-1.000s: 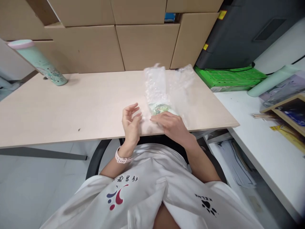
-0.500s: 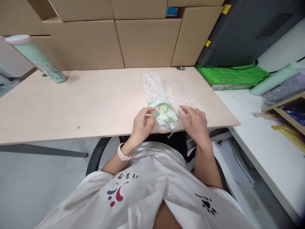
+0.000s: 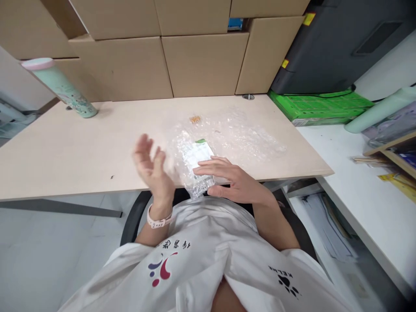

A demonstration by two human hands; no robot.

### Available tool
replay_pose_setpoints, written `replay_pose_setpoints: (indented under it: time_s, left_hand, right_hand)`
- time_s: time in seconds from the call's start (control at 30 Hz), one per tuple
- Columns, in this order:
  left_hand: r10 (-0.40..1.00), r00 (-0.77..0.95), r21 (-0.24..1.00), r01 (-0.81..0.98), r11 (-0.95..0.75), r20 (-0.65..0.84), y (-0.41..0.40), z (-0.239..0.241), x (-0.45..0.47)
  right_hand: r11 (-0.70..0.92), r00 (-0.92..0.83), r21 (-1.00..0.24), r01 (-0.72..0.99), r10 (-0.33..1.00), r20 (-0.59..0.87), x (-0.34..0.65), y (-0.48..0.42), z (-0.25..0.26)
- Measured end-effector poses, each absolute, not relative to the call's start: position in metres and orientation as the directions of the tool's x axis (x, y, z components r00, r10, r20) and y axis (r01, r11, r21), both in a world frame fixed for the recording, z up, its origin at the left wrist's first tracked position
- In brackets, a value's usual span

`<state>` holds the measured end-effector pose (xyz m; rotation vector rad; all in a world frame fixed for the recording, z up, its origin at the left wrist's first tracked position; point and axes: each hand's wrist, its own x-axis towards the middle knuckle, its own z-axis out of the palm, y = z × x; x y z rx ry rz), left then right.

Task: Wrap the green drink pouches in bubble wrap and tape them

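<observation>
A white packet (image 3: 197, 151) with a green corner lies under clear bubble wrap (image 3: 247, 136) near the desk's front edge, its printed white side up. The wrap spreads out flat to the right and behind it, and its near end bunches over the edge. My right hand (image 3: 235, 180) rests over the packet's near right part, fingers stretched out flat, hiding some of it. To the left of the packet, my left hand (image 3: 154, 173) is raised off the wrap with fingers apart and slightly blurred. Nothing is in it.
An orange label (image 3: 195, 119) shows at the wrap's far edge. A mint tumbler (image 3: 69, 93) with a pink lid stands at the back left. Cardboard boxes (image 3: 204, 65) line the back. A green box (image 3: 318, 108) sits at the right, under a dark case (image 3: 331, 52).
The packet has been turned over with its wrap, from the green printed side to the white side, and lies further left. My left hand has come away leftward; my right hand has moved left over it.
</observation>
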<state>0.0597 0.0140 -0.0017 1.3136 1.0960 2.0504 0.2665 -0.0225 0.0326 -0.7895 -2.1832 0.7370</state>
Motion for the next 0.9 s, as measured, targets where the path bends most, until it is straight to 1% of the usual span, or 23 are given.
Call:
replay_pose_setpoints:
  time_s: [0.03,0.07,0.1,0.13,0.17,0.2,0.23,0.3,0.33,0.37,0.4,0.5,0.57,0.63,0.73,0.8,0.87,0.9]
  left_hand:
    - [0.652,-0.483,0.776,0.099,-0.623,0.585,0.008,0.005,0.051]
    - [0.609,-0.489,0.749,0.154,-0.645,0.625,0.000,0.012,0.046]
    - [0.598,-0.462,0.730,0.185,-0.657,0.655,-0.007,0.018,0.043]
    - [0.644,-0.377,0.737,0.197,-0.646,0.665,-0.015,0.022,0.044]
    - [0.706,-0.234,0.743,0.221,-0.631,0.669,-0.021,0.025,0.047]
    - [0.745,-0.051,0.730,0.256,-0.634,0.665,-0.025,0.026,0.054]
    - [0.751,0.156,0.694,0.300,-0.655,0.642,-0.028,0.025,0.062]
    - [0.625,0.525,0.536,0.334,-0.776,0.578,-0.026,0.019,0.082]
    - [0.570,0.637,0.488,0.327,-0.809,0.519,-0.023,0.015,0.091]
    - [0.520,0.715,0.443,0.320,-0.838,0.467,-0.019,0.011,0.099]
    - [0.496,0.755,0.402,0.333,-0.853,0.428,-0.015,0.008,0.106]
    - [0.533,0.762,0.265,0.464,-0.845,0.367,-0.006,0.005,0.109]
    - [0.590,0.721,0.173,0.570,-0.803,0.363,-0.003,0.008,0.100]
    - [0.645,0.658,0.117,0.659,-0.743,0.389,-0.001,0.013,0.085]
    - [0.730,0.517,0.104,0.780,-0.617,0.448,0.004,0.015,0.059]
    - [0.772,0.435,0.113,0.835,-0.539,0.463,0.008,0.011,0.044]
    - [0.785,0.396,0.142,0.847,-0.513,0.475,0.010,0.005,0.036]
    - [0.778,0.408,0.165,0.828,-0.535,0.479,0.009,0.002,0.035]
  right_hand:
    - [0.646,-0.551,-0.696,0.313,0.720,0.421,0.266,-0.021,0.028]
    - [0.627,-0.485,-0.700,0.342,0.756,0.440,0.268,-0.017,0.022]
    - [0.598,-0.392,-0.698,0.394,0.796,0.461,0.271,-0.013,0.015]
    - [0.565,-0.297,-0.687,0.458,0.825,0.481,0.276,-0.008,0.006]
    - [0.529,-0.215,-0.670,0.520,0.841,0.497,0.282,-0.003,-0.003]
    - [0.501,-0.185,-0.654,0.567,0.851,0.491,0.288,0.002,-0.011]
    - [0.476,-0.184,-0.633,0.611,0.863,0.471,0.294,0.006,-0.019]
    - [0.432,-0.210,-0.559,0.708,0.884,0.417,0.303,0.012,-0.029]
    - [0.412,-0.223,-0.512,0.754,0.893,0.390,0.305,0.013,-0.032]
    - [0.392,-0.229,-0.463,0.795,0.901,0.369,0.307,0.013,-0.033]
    - [0.370,-0.227,-0.417,0.830,0.907,0.355,0.307,0.013,-0.032]
    - [0.303,-0.187,-0.316,0.899,0.918,0.350,0.306,0.008,-0.030]
    - [0.259,-0.147,-0.283,0.924,0.920,0.364,0.310,0.004,-0.030]
    - [0.206,-0.092,-0.267,0.941,0.919,0.384,0.322,0.000,-0.033]
    - [0.100,0.008,-0.251,0.963,0.917,0.398,0.350,-0.007,-0.036]
    - [-0.001,0.092,-0.225,0.974,0.914,0.395,0.367,-0.010,-0.035]
    - [-0.104,0.183,-0.207,0.973,0.892,0.414,0.375,-0.012,-0.031]
    - [-0.125,0.208,-0.213,0.969,0.879,0.429,0.373,-0.013,-0.029]
